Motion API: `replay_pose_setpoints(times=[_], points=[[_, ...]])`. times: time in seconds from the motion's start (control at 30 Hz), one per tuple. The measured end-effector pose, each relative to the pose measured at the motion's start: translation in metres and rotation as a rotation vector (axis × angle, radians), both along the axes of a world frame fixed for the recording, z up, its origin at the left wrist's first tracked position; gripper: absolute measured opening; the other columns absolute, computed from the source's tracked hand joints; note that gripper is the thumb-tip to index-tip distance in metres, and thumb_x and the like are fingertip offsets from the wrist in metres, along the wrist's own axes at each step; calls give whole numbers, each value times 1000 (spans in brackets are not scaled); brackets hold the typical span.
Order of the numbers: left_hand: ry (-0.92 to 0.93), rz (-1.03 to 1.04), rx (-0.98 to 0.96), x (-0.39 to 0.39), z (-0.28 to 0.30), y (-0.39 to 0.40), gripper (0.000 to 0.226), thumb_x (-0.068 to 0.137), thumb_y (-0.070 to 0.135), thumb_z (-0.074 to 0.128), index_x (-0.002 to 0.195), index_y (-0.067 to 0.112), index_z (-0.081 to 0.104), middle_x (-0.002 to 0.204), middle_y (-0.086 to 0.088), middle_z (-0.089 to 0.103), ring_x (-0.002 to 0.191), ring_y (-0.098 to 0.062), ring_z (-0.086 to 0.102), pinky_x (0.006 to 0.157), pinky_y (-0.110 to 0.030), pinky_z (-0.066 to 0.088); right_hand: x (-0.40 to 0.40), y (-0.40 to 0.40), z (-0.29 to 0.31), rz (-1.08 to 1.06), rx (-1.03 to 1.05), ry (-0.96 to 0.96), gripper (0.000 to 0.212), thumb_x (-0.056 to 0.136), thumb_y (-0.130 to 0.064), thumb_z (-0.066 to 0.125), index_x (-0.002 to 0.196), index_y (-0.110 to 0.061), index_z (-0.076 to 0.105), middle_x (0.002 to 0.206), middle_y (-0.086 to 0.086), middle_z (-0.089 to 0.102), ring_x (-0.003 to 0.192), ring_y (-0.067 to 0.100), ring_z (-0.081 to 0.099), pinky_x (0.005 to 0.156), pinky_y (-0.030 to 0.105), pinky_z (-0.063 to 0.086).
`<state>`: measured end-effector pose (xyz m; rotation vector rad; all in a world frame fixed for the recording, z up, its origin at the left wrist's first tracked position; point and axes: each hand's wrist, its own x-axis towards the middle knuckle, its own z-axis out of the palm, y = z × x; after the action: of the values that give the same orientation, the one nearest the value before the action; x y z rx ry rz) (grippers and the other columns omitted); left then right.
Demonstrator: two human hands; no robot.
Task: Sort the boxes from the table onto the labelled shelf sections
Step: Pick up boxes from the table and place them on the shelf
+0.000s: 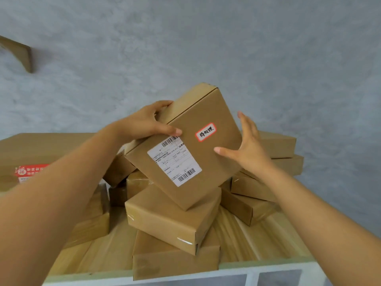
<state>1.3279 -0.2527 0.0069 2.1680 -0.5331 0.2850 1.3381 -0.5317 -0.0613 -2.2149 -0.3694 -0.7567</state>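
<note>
Here, from the head camera, we hold a labelled box (pixel 185 145) tilted above the heap of boxes (pixel 173 215) on the table (pixel 247 240). Our left hand (pixel 144 122) grips its upper-left corner; our right hand (pixel 245 145) lies spread against its right side, fingers straight. Its lower corner seems to touch the heap, though we cannot be sure. With one true grip, the box could swing and topple the heap.
</note>
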Motion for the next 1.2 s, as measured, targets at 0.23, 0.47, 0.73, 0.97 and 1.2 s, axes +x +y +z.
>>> replay_pose_setpoints(times=[0.23, 0.47, 0.73, 0.97, 1.2], points=[[46, -78, 184, -1, 25, -2, 87, 61, 43, 84, 138, 48, 43, 128, 15, 56, 106, -4, 65, 82, -19, 51, 0, -20, 24, 343, 85, 309, 85, 65, -50, 83, 139, -42, 42, 117, -25, 65, 95, -15, 64, 83, 14, 54], [-201, 194, 120, 14, 16, -13, 82, 68, 56, 80, 141, 40, 47, 146, 7, 44, 132, -12, 45, 113, -43, 37, 11, -16, 7, 300, 434, 230, 93, 57, -52, 87, 138, -37, 43, 122, -12, 66, 98, 11, 71, 80, 31, 58], [24, 315, -575, 36, -36, -17, 122, 47, 78, 80, 149, 33, 31, 128, 4, 64, 109, -19, 67, 96, -45, 53, 31, -5, -12, 336, 782, 308, 108, 46, -58, 91, 139, -25, 47, 116, -2, 72, 95, 18, 74, 78, 38, 61], [394, 86, -618, 26, -82, -24, 52, 84, 71, 52, 110, 30, 70, 105, -1, 77, 88, -18, 75, 79, -40, 55, 20, -26, -42, 350, 852, 454, 77, 66, -48, 84, 132, -25, 53, 108, -2, 76, 89, 15, 76, 69, 32, 60], [338, 3, -655, 5, -83, -48, 53, 87, 72, 50, 111, 30, 72, 98, -1, 78, 90, -25, 75, 70, -35, 60, -19, -32, -55, 165, 851, 379, 104, 47, -97, 60, 132, -36, 56, 115, -7, 73, 105, 19, 71, 97, 47, 54]])
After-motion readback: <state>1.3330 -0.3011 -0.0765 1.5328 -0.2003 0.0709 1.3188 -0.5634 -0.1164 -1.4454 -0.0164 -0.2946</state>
